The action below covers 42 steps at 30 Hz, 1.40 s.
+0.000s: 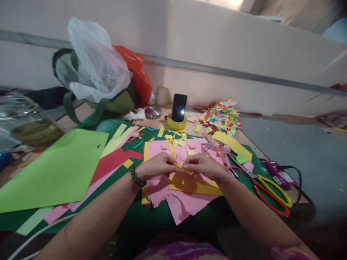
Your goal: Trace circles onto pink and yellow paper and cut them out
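Observation:
My left hand (158,165), with a dark beaded bracelet on its wrist, pinches one end of a narrow yellow paper strip (177,165). The fingers of my right hand (202,166) are closed on the same strip a little to the right. Both hands are just above a pile of pink paper sheets (158,187). On the pile below the right hand lies a wider yellow-orange paper band (195,186). Small yellow paper pieces (179,142) are scattered just beyond my fingers. Scissors (257,180) with one red and one yellow handle lie beside my right forearm.
A light-green sheet (59,169) and coloured strips lie at left. Behind stand a phone (179,107) in a yellow tape roll (176,123), a heap of paper scraps (223,115) and a bag with plastic (100,72). A purple device (280,174) with a cable sits right.

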Motion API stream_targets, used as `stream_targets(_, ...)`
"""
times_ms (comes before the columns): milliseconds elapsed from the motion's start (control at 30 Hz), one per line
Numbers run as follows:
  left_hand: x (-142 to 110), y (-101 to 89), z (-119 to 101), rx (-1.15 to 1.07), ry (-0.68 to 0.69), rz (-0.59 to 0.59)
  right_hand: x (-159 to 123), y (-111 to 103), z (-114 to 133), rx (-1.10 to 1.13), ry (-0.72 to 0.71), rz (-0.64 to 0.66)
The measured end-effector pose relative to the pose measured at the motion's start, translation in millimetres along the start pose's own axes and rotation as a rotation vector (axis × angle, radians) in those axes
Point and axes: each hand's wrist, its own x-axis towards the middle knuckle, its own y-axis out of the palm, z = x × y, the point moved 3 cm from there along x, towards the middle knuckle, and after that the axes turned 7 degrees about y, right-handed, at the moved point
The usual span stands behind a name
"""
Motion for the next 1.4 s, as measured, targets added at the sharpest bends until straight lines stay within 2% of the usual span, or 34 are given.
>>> stream_targets(367, -0.6, 0.4, -1.3, 0.061, 0.002, 0.039, 1.3, 6.4, -1.6, -0.015, -0.021, 0.063)
stream_targets(767, 0.9, 0.8, 4.0, 0.013, -0.046, 0.075, 6.3, 7.4, -5.6, -0.053, -0.010, 0.112)
stream_targets(1000, -0.8, 0.8, 1.9, 0.079, -0.041, 0.111, 5.2, 7.2, -5.7, -0.086, -0.002, 0.126)
stream_targets(1233, -0.2, 0.3, 5.8, 0.103, 0.014, 0.167, 4.6, 9.7, -5.7, -0.120, -0.003, 0.112)
stream_targets(1400, 0.5, -0.2, 5.1, -0.022, 0.022, 0.091, 2.4, 5.0, -1.4, -0.119, -0.058, 0.035)
